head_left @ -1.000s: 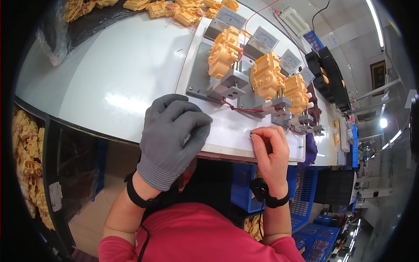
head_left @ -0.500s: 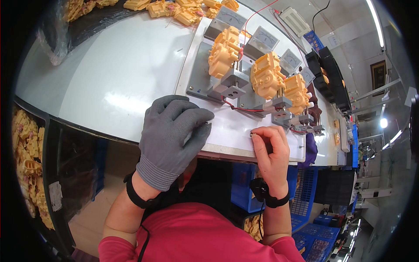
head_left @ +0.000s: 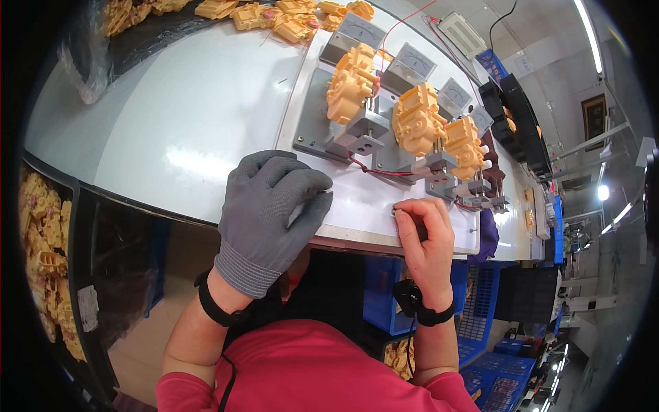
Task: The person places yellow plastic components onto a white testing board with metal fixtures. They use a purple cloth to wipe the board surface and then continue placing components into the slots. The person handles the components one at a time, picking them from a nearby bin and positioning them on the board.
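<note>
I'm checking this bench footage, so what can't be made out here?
- Head view: whatever the right hand pinches is too small to identify.
- Left hand: the grey glove hides anything under its palm.
- Meter dials: too small to read.

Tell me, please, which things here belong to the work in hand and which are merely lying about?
In hand: left hand in a grey glove and bare right hand, both on the white board; orange housings on grey fixtures.

Lying about: loose orange parts, blue crates.
</note>
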Available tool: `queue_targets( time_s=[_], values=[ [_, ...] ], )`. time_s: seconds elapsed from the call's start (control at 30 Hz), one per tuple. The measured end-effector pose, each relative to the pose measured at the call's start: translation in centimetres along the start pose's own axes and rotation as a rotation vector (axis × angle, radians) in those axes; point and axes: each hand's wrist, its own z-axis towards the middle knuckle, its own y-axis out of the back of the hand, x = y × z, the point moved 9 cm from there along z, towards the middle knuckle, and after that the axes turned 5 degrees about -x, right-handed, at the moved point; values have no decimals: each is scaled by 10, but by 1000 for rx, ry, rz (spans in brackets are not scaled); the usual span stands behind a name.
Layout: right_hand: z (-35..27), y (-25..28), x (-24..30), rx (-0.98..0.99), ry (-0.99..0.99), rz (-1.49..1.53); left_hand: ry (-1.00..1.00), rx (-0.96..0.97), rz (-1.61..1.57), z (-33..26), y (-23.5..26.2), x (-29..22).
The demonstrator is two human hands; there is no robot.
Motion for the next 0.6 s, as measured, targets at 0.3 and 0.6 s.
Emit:
queue_targets(
  time_s=[0.3, 0.6],
  values=[
    [0, 1, 1, -2, 8, 0, 6, 6, 1, 0, -1, 0],
    [-1, 1, 2, -13, 26, 17, 13, 62, 69, 5, -4, -4]
  ],
)
